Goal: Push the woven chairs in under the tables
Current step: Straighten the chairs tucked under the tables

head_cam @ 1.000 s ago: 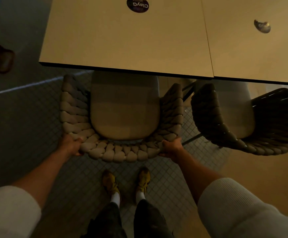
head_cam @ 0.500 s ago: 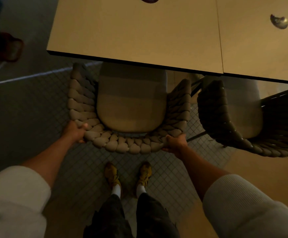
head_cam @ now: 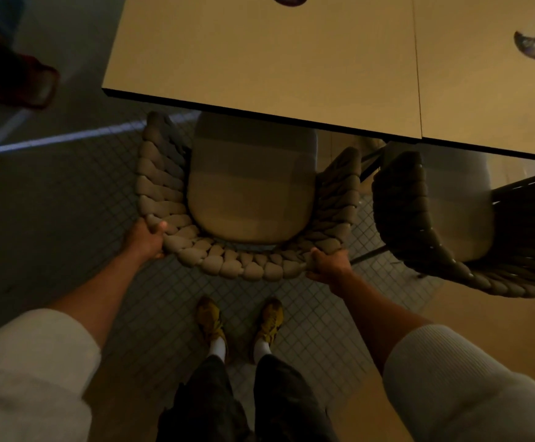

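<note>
left hand and right hand both gripped the curved back of the light woven chair. the left hand was at the left rear corner, with its thumb lying on top of the rim. the right hand was closed around the rim at the right rear corner. both arms were stretched forward.

the largest thing in view was the pale surface. a second surface stood against it on the right, with only a thin seam between them. the light woven chair had the front part of its seat under the edge of the first surface, while the rear part and the whole back were outside the edge. just to the right, a darker woven chair stood partly under the second surface, turned a little sideways. it was near the first chair, but i cannot tell if they touched.

the floor under the chairs had small square tiles. the seat cushion was striped in grey and beige. two yellow shoes stood on the tiles behind the chair. a small shiny object, too blurred to name, lay on the second surface.
</note>
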